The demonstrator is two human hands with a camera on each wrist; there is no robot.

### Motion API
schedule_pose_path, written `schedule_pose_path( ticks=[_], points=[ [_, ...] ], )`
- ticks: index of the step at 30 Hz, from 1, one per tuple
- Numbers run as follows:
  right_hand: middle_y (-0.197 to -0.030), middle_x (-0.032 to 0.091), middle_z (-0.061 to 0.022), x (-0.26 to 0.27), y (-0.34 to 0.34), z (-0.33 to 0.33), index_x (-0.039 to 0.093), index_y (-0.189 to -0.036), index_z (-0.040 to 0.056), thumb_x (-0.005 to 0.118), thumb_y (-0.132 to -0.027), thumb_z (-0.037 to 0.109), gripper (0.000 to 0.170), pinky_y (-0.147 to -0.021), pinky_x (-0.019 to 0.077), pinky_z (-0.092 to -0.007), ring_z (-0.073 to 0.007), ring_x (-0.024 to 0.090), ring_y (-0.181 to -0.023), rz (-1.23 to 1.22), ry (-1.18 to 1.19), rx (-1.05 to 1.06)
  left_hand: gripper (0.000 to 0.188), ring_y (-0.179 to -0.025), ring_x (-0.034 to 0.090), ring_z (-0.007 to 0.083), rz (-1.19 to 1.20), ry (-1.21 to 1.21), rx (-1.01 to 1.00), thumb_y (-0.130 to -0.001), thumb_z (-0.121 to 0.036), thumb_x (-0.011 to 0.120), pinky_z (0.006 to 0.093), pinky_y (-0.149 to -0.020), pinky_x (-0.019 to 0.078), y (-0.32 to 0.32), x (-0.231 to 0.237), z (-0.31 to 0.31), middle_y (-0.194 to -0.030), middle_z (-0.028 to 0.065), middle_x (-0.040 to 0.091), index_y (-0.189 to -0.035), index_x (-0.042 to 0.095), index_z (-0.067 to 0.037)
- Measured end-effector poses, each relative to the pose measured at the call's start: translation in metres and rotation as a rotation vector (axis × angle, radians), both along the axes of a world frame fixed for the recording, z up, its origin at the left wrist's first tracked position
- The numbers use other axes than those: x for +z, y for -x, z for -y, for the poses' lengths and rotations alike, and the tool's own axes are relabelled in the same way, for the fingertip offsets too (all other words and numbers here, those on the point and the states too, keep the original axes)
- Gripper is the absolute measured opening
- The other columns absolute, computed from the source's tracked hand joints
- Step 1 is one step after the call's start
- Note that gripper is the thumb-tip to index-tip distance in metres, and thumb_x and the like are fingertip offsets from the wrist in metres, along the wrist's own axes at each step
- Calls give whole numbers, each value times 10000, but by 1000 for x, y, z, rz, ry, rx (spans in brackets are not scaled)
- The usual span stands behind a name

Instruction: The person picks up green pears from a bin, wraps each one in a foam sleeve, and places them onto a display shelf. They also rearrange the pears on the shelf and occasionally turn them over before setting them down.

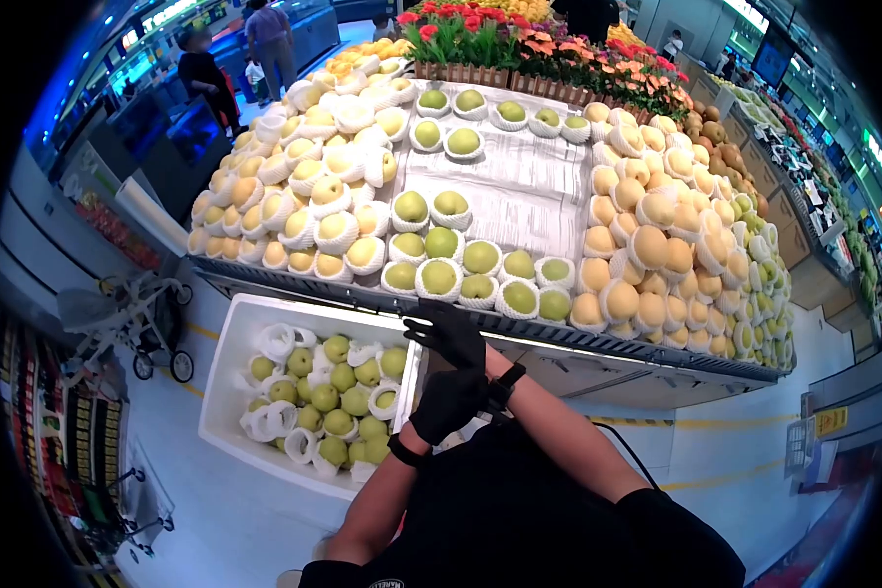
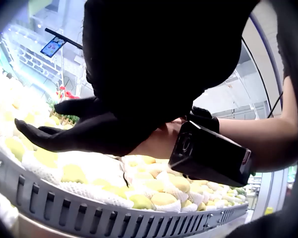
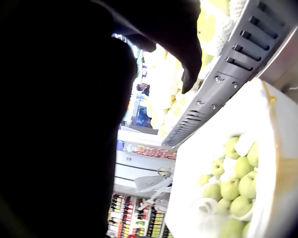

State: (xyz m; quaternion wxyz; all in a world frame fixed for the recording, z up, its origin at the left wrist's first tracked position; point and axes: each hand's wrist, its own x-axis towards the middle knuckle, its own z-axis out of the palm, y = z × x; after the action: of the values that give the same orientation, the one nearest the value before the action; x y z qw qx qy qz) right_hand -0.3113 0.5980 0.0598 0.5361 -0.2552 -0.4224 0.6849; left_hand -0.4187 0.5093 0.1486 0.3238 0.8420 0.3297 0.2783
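Both hands wear black gloves. My right hand [image 1: 448, 333] hovers at the front edge of the fruit display, fingers stretched out to the left and holding nothing. At its wrist, beside the glove cuff and the strapped camera [image 2: 208, 153], is my left hand [image 1: 449, 404]; its fingertips are hidden, so I cannot tell whether they pinch the cuff. Left of the hands stands a white foam box [image 1: 227, 392] with round green pears [image 1: 325, 397] and loose foam nets [image 1: 265, 423] inside. More green pears [image 1: 441, 277] in nets sit along the display's front, just beyond the right hand.
Yellow pears [image 1: 328, 191] in nets are heaped at the display's left, orange-tinted ones [image 1: 647, 245] at its right. Bare lining [image 1: 529, 176] shows between them. A slotted grey rail [image 2: 89, 213] edges the display. Flowers [image 1: 549, 54] stand behind; a stroller [image 1: 118, 318] is at left.
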Motion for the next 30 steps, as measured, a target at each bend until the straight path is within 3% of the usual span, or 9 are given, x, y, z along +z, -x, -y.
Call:
schedule_pose_path(
  ticks=[4, 10, 13, 15, 16, 18, 21, 23, 30],
  points=[
    [-1395, 375, -225, 35, -10, 3, 292, -1390, 52, 538, -967, 329, 563, -1056, 391, -560, -395, 426, -1274, -584, 527, 34, 90, -685, 618, 327, -21, -66, -32, -761, -80, 636, 398, -591, 484, 6, 12, -5, -733, 130, 601, -836, 592, -57],
    [-1442, 340, -200, 42, -8, 1, 317, -1398, 50, 524, -974, 201, 495, -1008, 446, -517, -341, 402, -1310, -401, 245, -162, 48, -682, 612, 318, -39, -135, -52, -780, -76, 616, 396, -603, 482, 3, 21, -7, -723, 127, 592, -820, 591, -65],
    [-1419, 381, -204, 10, -17, -14, 282, -1441, 41, 495, -970, 113, 522, -1039, 412, -425, -340, 394, -1320, 311, -242, -437, 35, -691, 614, 323, -108, -139, -29, -790, -94, 610, 396, -608, 483, 3, 23, -8, -731, 132, 599, -808, 601, -66],
    [-1404, 409, -207, 57, -7, -6, 288, -1457, 41, 556, -942, 199, 602, -1044, 390, -366, -330, 403, -1319, 378, 22, -506, 41, -698, 616, 327, -169, -169, 25, -793, -111, 611, 398, -612, 485, 5, 27, -9, -740, 135, 606, -798, 609, -70],
    [-1325, 494, -244, 52, -8, -8, 410, -1387, 26, 601, -900, 261, 574, -995, 426, -383, -335, 482, -1250, 731, -149, -639, 82, -696, 616, 337, -153, -157, 72, -820, -148, 609, 398, -606, 481, 9, 19, -14, -743, 140, 614, -784, 622, -75],
    [-1184, 579, -267, 47, -24, -3, 518, -1274, 5, 601, -878, 246, 471, -915, 473, -407, -354, 581, -1104, 1125, -256, -384, 89, -714, 619, 311, -66, -6, 254, -828, -155, 650, 372, -634, 482, 12, 10, -20, -777, 128, 619, -836, 632, -68],
    [-933, 645, -226, 37, -26, 0, 632, -958, 5, 619, -775, 181, 254, -780, 502, -456, -371, 638, -877, 1347, -437, -276, 156, -763, 611, 267, 305, 85, 338, -816, -147, 700, 347, -683, 480, -8, 28, -16, -835, 114, 614, -915, 629, -50],
    [-810, 649, -188, 28, -26, 6, 643, -789, 44, 633, -695, 188, 172, -700, 501, -436, -348, 638, -776, 1415, -710, -340, 231, -845, 597, 283, 173, 48, 323, -820, -148, 701, 365, -744, 485, -14, 4, -17, -921, 125, 601, -991, 601, -28],
    [-818, 643, -156, 5, -24, 9, 641, -857, 91, 617, -704, 217, 200, -842, 450, -460, -349, 613, -870, 1622, -695, -300, 183, -1008, 548, 389, 225, -121, 284, -871, -107, 569, 466, -865, 443, -26, -19, -15, -1019, 196, 580, -1032, 591, -23]
  ],
)
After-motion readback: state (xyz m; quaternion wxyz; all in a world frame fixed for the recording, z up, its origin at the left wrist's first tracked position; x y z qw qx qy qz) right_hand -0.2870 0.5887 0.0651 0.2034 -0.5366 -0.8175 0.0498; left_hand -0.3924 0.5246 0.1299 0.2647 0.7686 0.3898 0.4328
